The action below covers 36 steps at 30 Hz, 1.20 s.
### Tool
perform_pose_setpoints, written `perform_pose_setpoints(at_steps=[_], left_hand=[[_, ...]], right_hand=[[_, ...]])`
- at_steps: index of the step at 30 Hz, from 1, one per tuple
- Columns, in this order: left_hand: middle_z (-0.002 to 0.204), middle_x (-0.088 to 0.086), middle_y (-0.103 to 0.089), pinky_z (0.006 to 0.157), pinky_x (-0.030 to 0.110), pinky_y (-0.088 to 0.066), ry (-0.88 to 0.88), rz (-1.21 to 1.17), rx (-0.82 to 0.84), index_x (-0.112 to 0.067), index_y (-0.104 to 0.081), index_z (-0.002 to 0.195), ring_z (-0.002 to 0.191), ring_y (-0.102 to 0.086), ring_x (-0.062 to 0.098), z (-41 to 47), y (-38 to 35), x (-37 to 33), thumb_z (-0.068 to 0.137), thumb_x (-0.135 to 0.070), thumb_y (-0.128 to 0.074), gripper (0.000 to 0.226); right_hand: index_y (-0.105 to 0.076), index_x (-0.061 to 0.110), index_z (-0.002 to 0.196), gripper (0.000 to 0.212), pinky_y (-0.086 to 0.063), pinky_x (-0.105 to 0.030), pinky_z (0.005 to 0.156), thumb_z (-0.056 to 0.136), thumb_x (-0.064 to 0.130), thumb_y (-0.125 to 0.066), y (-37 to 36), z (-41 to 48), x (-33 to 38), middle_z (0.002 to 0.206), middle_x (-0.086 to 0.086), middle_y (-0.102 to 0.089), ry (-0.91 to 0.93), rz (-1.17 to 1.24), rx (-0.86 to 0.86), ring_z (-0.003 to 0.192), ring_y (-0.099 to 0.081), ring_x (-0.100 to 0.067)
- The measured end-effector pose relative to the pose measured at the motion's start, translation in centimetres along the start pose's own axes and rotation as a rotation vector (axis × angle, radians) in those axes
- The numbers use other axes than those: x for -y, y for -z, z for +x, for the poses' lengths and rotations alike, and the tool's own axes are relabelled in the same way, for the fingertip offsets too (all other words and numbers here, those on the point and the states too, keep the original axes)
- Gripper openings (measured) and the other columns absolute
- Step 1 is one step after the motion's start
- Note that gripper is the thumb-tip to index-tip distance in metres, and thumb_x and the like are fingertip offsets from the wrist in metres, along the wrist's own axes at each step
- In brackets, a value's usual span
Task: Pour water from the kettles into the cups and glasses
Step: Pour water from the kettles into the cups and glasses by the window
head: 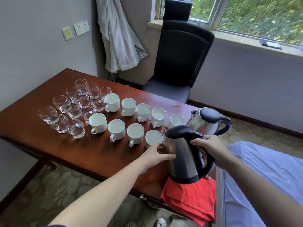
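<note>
A steel kettle (182, 154) with a black lid and handle is lifted over the table's near right corner. My right hand (210, 149) grips its handle. My left hand (158, 154) rests flat against its steel side, next to the nearest white cup (153, 138). The spout points toward that cup. Several white cups stand in two rows, among them one at the back left (112, 102); some hold water. Several clear glasses (62, 104) cluster on the left. A second steel kettle (206, 120) stands on the table behind the first.
The wooden table (41, 141) runs left to right. A red cloth (191, 197) hangs over its near right corner. A black chair (178, 63) stands behind the table. A bed with a pale blue sheet (265, 177) lies on the right. A small spill marks the table near the far kettle.
</note>
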<state>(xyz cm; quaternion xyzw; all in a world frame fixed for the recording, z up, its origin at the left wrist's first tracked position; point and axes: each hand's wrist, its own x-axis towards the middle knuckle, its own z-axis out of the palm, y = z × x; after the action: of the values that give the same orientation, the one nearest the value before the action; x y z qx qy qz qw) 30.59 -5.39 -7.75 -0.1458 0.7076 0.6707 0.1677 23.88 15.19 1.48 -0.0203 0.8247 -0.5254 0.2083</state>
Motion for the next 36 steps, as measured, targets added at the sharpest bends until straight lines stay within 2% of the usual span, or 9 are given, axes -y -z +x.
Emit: perform_pose_setpoints(at_steps=[3, 8, 13, 17, 23, 25, 28, 32, 36], left_hand=[[0.118, -0.007, -0.064, 0.079, 0.010, -0.051, 0.003, 0.020, -0.001, -0.017, -0.055, 0.129, 0.106, -0.059, -0.002, -0.1, 0.4, -0.2, 0.076, -0.030, -0.084, 0.062], [0.110, -0.012, -0.064, 0.069, 0.002, -0.045, 0.013, 0.021, -0.017, -0.016, -0.057, 0.128, 0.099, -0.057, -0.008, -0.1, 0.6, 0.0, 0.077, -0.030, -0.083, 0.059], [0.116, -0.008, -0.066, 0.077, 0.006, -0.046, 0.022, 0.018, -0.023, -0.015, -0.057, 0.129, 0.103, -0.059, -0.005, 0.1, 0.7, 0.2, 0.076, -0.032, -0.083, 0.061], [0.108, -0.016, -0.063, 0.072, 0.004, -0.045, 0.021, 0.031, -0.018, -0.017, -0.058, 0.128, 0.098, -0.056, -0.010, 0.0, 0.7, 0.0, 0.078, -0.032, -0.082, 0.057], [0.108, -0.018, -0.060, 0.076, 0.010, -0.045, 0.016, 0.028, -0.028, -0.018, -0.058, 0.129, 0.099, -0.056, -0.007, -0.3, 0.6, 0.0, 0.078, -0.034, -0.082, 0.058], [0.108, -0.018, -0.061, 0.075, 0.009, -0.044, 0.013, 0.025, -0.032, -0.018, -0.059, 0.128, 0.100, -0.057, -0.005, -0.3, 0.6, 0.0, 0.078, -0.034, -0.082, 0.058], [0.104, -0.022, -0.060, 0.068, 0.000, -0.042, 0.011, 0.014, -0.030, -0.018, -0.059, 0.127, 0.095, -0.054, -0.012, -0.5, 0.6, 0.0, 0.079, -0.030, -0.081, 0.054], [0.104, -0.022, -0.059, 0.069, 0.003, -0.043, 0.014, 0.014, -0.033, -0.019, -0.058, 0.127, 0.096, -0.053, -0.013, -0.8, 0.6, 0.0, 0.079, -0.032, -0.081, 0.055], [0.107, -0.017, -0.062, 0.068, -0.003, -0.040, 0.010, 0.009, -0.038, -0.020, -0.060, 0.124, 0.100, -0.055, -0.008, -1.0, 0.6, -0.1, 0.079, -0.031, -0.082, 0.052]], right_hand=[[-0.046, 0.009, 0.051, 0.038, -0.031, -0.032, 0.050, 0.081, 0.012, -0.070, -0.4, 0.4, 0.5, 0.038, -0.009, -0.039, -0.006, -0.009, 0.006, 0.037, -0.034, -0.022], [-0.046, 0.007, 0.054, 0.036, -0.030, -0.032, 0.049, 0.083, 0.010, -0.068, -0.8, 0.7, 1.0, 0.038, -0.007, -0.037, -0.018, -0.015, 0.021, 0.037, -0.033, -0.021], [-0.046, 0.007, 0.055, 0.035, -0.029, -0.031, 0.048, 0.082, 0.010, -0.068, -0.9, 1.0, 1.1, 0.038, -0.007, -0.037, -0.031, -0.020, 0.035, 0.037, -0.033, -0.021], [-0.047, 0.007, 0.055, 0.035, -0.028, -0.031, 0.047, 0.083, 0.010, -0.068, -0.9, 1.1, 1.2, 0.038, -0.006, -0.037, -0.045, -0.026, 0.040, 0.037, -0.032, -0.021], [-0.047, 0.007, 0.056, 0.035, -0.028, -0.030, 0.046, 0.083, 0.011, -0.068, -0.9, 1.2, 1.3, 0.038, -0.006, -0.037, -0.052, -0.038, 0.052, 0.037, -0.033, -0.021], [-0.047, 0.007, 0.055, 0.036, -0.028, -0.029, 0.045, 0.083, 0.010, -0.068, -1.0, 1.2, 1.4, 0.038, -0.006, -0.037, -0.058, -0.036, 0.057, 0.037, -0.033, -0.021], [-0.046, 0.008, 0.054, 0.036, -0.029, -0.025, 0.042, 0.084, 0.009, -0.067, -1.1, 1.1, 1.4, 0.038, -0.005, -0.037, -0.074, -0.028, 0.062, 0.037, -0.032, -0.020], [-0.047, 0.007, 0.055, 0.036, -0.030, -0.027, 0.043, 0.084, 0.009, -0.067, -1.2, 0.8, 1.4, 0.038, -0.006, -0.037, -0.072, -0.037, 0.060, 0.037, -0.033, -0.020], [-0.047, 0.007, 0.055, 0.036, -0.030, -0.025, 0.041, 0.084, 0.009, -0.068, -1.1, 0.7, 1.5, 0.040, -0.006, -0.037, -0.073, -0.030, 0.061, 0.037, -0.033, -0.020]])
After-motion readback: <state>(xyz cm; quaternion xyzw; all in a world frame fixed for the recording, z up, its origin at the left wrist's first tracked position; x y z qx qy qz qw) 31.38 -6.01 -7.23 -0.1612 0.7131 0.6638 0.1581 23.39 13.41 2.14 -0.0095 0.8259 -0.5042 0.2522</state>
